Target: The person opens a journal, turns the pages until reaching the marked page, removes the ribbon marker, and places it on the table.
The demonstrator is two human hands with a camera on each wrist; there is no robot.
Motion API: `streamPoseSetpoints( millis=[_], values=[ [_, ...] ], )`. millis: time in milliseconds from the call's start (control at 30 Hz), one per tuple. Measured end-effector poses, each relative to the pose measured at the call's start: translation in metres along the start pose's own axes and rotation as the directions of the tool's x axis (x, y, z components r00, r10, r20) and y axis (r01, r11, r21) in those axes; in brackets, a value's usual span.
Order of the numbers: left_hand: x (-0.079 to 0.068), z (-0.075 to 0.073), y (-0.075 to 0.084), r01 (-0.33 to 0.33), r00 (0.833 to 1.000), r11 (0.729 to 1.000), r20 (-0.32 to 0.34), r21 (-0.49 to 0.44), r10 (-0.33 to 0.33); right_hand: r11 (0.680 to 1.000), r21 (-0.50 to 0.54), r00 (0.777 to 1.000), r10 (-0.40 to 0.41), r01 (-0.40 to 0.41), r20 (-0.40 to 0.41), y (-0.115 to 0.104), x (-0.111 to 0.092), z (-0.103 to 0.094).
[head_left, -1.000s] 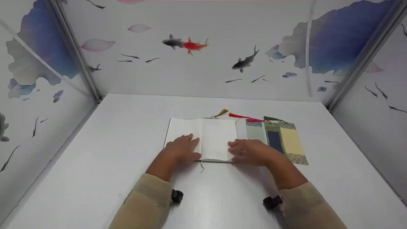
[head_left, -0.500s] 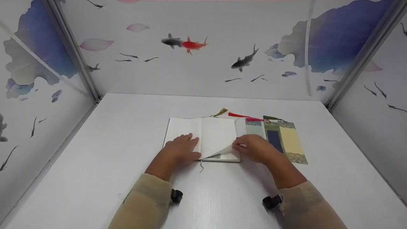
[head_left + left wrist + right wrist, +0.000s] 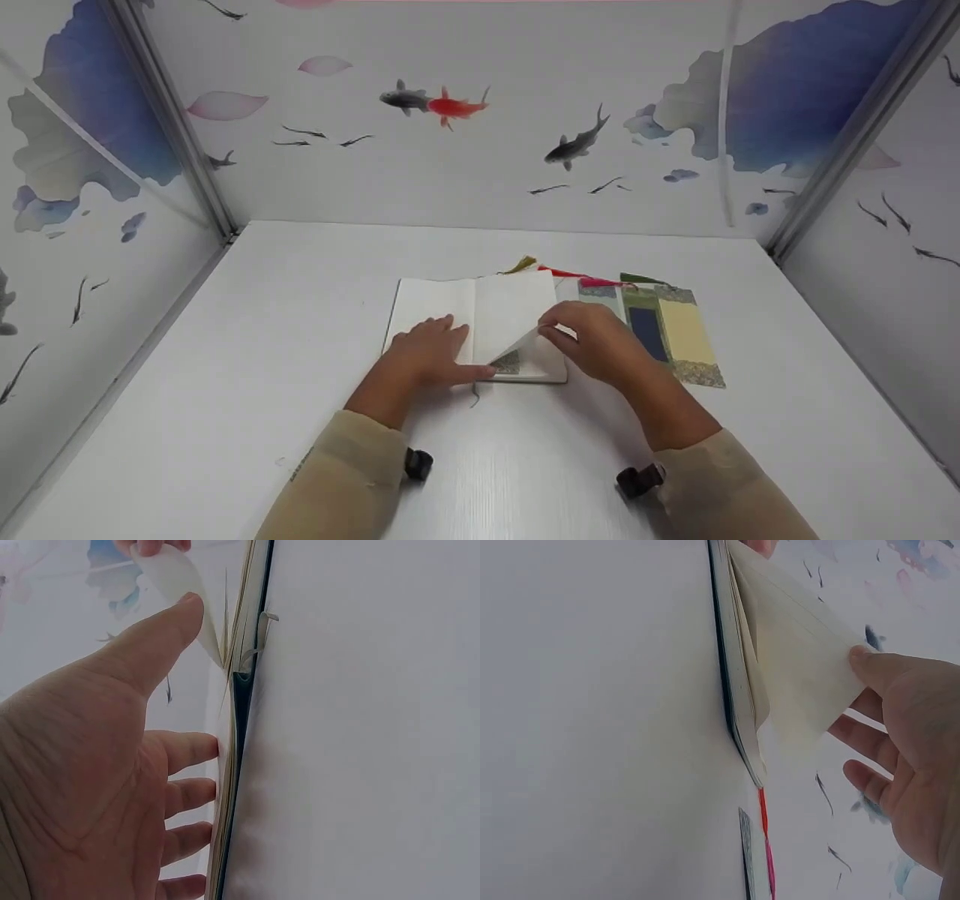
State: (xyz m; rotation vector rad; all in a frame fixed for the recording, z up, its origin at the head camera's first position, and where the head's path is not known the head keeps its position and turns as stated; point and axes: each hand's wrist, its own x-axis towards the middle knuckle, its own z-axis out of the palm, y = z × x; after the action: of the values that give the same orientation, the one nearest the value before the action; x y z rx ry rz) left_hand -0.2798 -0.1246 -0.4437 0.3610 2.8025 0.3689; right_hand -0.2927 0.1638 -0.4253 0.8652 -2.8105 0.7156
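An open notebook (image 3: 435, 296) with blank white pages lies on the white table. My left hand (image 3: 427, 352) rests on its left page, fingers spread, with the thumb reaching over the lower edge of the right side. With thumb and fingers, my right hand (image 3: 592, 337) pinches the lower right corner of a page (image 3: 802, 652) and holds it raised. Under the lifted page shows a grey-green patterned piece (image 3: 507, 364), its rest hidden. A thin ribbon (image 3: 262, 630) hangs from the bottom of the spine. An olive tassel (image 3: 521, 265) sticks out above the notebook's top edge.
Right of the notebook lie several flat bookmarks, among them a yellow one (image 3: 686, 330) and a navy-and-green one (image 3: 649, 334). Red (image 3: 559, 272), pink (image 3: 600, 283) and dark green tassels (image 3: 641, 279) lie at their tops. Printed walls (image 3: 480, 180) enclose the table.
My right hand has gone from resting at the right page's edge to pinching its corner and raising it up and leftward. The patterned piece has come into view. My left thumb has shifted right.
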Motion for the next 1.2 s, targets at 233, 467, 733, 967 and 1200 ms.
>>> streamPoseSetpoints(
  millis=[233, 467, 733, 967, 1200],
  values=[
    [0.001, 0.000, 0.002, 0.001, 1.000, 1.000, -0.012, 0.018, -0.001, 0.991, -0.053, 0.985, -0.129, 0.123, -0.114, -0.010, -0.001, 0.000],
    [0.002, 0.002, 0.003, 0.016, 0.999, 1.000, -0.038, 0.009, -0.015, 0.982, -0.083, 0.971, -0.184, 0.173, -0.155, -0.016, 0.000, 0.003],
    [0.002, 0.002, 0.004, 0.029, 0.998, 1.000, -0.053, -0.010, -0.030, 0.979, -0.103, 0.963, -0.195, 0.178, -0.186, -0.018, -0.001, 0.004],
    [0.002, 0.002, 0.005, 0.020, 0.997, 1.000, -0.073, -0.008, -0.021, 0.977, -0.112, 0.957, -0.204, 0.183, -0.209, -0.016, -0.002, 0.004],
    [0.001, 0.001, 0.005, 0.028, 0.993, 0.998, -0.112, -0.054, -0.034, 0.999, -0.036, 0.985, -0.013, 0.006, -0.175, -0.014, -0.003, 0.001]
  ],
)
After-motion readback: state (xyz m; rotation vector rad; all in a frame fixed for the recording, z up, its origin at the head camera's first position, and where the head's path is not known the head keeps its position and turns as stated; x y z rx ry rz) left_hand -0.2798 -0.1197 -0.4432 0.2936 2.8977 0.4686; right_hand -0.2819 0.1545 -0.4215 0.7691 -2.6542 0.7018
